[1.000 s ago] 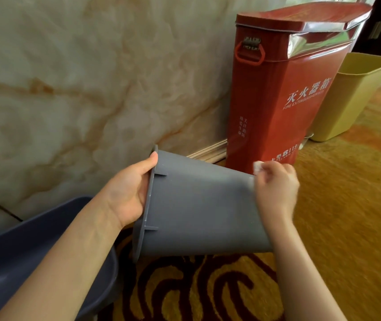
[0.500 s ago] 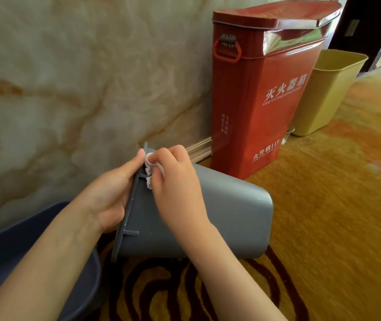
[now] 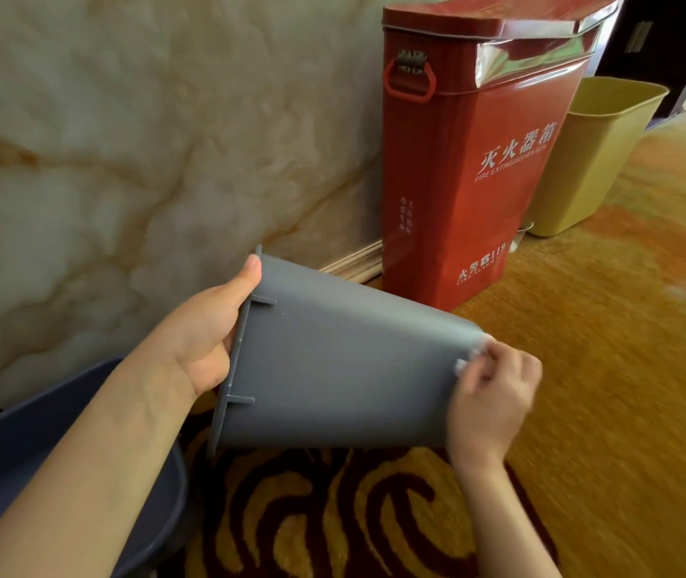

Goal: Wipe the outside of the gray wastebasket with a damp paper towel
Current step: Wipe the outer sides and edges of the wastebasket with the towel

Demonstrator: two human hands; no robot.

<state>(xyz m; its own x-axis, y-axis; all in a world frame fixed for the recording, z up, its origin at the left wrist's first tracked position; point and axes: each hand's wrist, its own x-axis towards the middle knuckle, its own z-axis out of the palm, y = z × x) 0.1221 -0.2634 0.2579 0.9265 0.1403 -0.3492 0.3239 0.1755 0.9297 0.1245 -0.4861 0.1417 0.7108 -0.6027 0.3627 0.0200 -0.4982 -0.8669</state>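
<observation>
The gray wastebasket (image 3: 341, 369) lies tipped on its side above the carpet, rim to the left, base to the right. My left hand (image 3: 203, 340) grips the rim, thumb on the outer edge and fingers hidden inside. My right hand (image 3: 493, 398) is closed on a small wad of white paper towel (image 3: 468, 360), pressed against the basket's side at the base end. Most of the towel is hidden in my fingers.
A red fire extinguisher box (image 3: 470, 160) stands against the marble wall (image 3: 124, 139) just behind the basket. A yellow bin (image 3: 595, 156) sits to its right. A dark blue tub (image 3: 41, 473) is at the lower left. Patterned orange carpet (image 3: 624, 369) covers the floor.
My right hand slid with the paper towel from the rim end of the basket, beside my left thumb, along the side to the base end. The left hand kept its grip.
</observation>
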